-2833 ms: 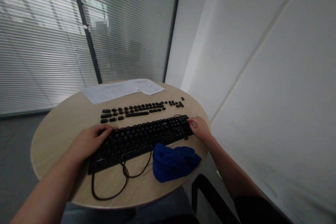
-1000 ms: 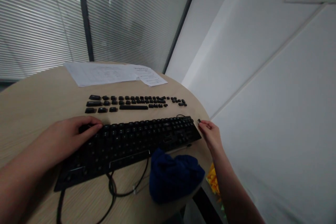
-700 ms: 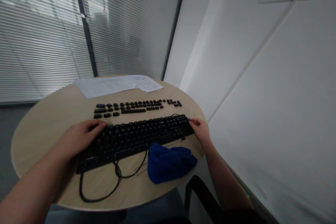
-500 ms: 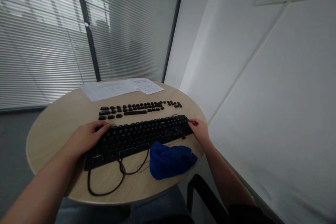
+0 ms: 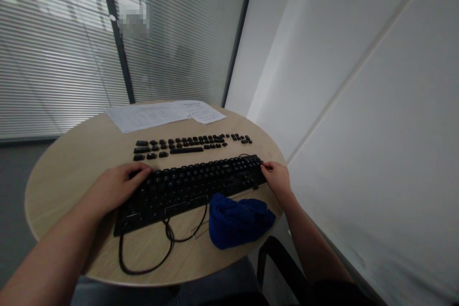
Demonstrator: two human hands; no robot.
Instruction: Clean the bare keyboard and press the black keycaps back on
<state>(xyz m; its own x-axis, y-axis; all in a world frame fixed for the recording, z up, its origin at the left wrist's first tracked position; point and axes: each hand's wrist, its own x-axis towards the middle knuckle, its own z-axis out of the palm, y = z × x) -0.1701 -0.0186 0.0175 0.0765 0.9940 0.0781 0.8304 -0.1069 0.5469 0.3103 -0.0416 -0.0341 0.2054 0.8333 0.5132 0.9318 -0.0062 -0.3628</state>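
A black keyboard (image 5: 193, 184) lies slantwise on the round table, its far rows still capped and part of its near rows bare. At its left end, my left hand (image 5: 120, 184) is closed on the far edge, thumb along the top. My right hand (image 5: 277, 177) pinches the far right corner. Beyond the keyboard, loose black keycaps (image 5: 179, 142) are laid out in rows, with a long spacebar cap (image 5: 186, 151) among them. A bunched blue cloth (image 5: 238, 222) sits near the keyboard's front edge. The keyboard's black cable (image 5: 147, 270) loops on the near side.
Printed paper sheets (image 5: 154, 115) lie at the back of the wooden table (image 5: 68, 167). A thin wire tool (image 5: 197, 229) is partly under the cloth. A black chair armrest (image 5: 281, 258) stands at the near right. A white wall (image 5: 358, 153) rises on the right; blinds cover glass behind.
The view has shifted slightly, so the table sits a little differently in it. Both hands stay on the keyboard's ends, and the keycaps and cloth look unmoved on the table.
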